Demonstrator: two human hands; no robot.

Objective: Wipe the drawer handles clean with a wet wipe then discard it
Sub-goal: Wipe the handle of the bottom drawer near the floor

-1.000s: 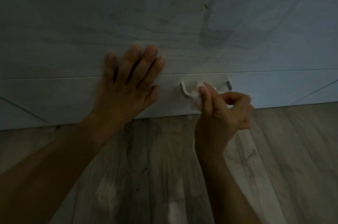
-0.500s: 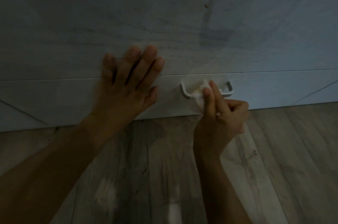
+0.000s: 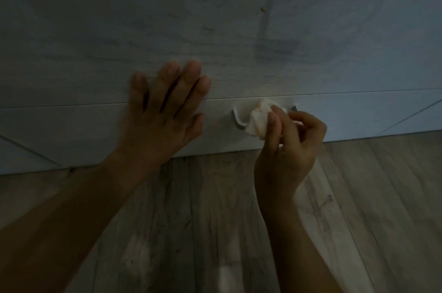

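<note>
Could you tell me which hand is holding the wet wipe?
The right hand pinches the wet wipe at the handle; the left hand lies flat, empty.

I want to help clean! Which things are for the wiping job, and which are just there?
For the job: wet wipe, drawer handle, right hand pinching the wipe, left hand flat on the drawer front.
Just there: wooden floor.

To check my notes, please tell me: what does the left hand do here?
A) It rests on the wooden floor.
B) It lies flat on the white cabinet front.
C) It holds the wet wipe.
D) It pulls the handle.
B: the left hand lies flat, fingers straight, on the cabinet front; the right hand pinches the wet wipe at the handle.
</note>
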